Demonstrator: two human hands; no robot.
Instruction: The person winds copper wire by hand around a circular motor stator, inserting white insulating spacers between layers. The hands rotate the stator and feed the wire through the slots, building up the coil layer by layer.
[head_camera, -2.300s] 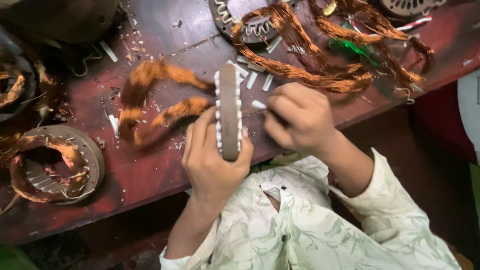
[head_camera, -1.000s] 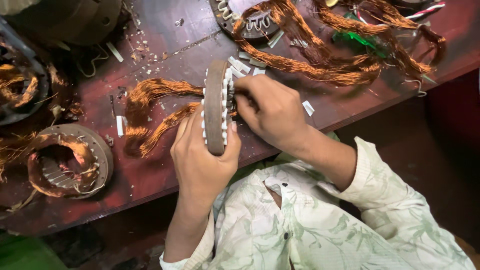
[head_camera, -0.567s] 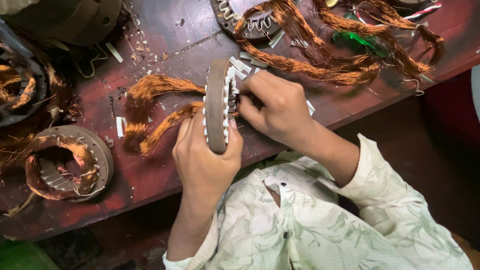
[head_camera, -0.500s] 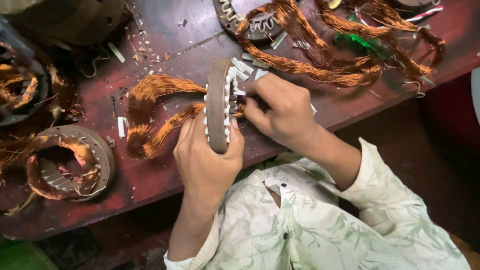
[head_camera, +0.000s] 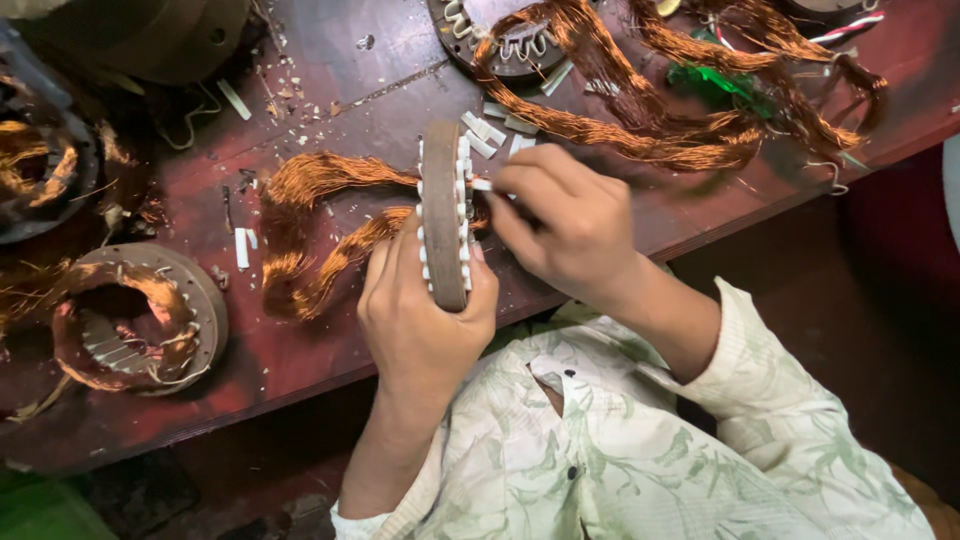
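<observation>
My left hand (head_camera: 415, 320) grips a round brown stator core (head_camera: 444, 200) held on edge above the red workbench (head_camera: 330, 70). White insulation strips stick out of its slots on both faces. My right hand (head_camera: 565, 220) is at the core's right face, fingers pinched on a small white insulation strip (head_camera: 483, 185) at a slot. A loose copper wire coil (head_camera: 310, 240) lies on the bench just left of the core, partly behind my left hand.
A stator with copper windings (head_camera: 125, 320) lies at the left bench edge. Another wound stator (head_camera: 505, 35) and long copper wire bundles (head_camera: 700, 130) lie at the back right, with a green piece (head_camera: 715, 82). Loose white strips (head_camera: 485, 128) are scattered about. A dark round housing (head_camera: 160, 35) sits at top left.
The core has turned slightly and stays in my left hand. My right hand has shifted along the core's right face, still working at the white strips.
</observation>
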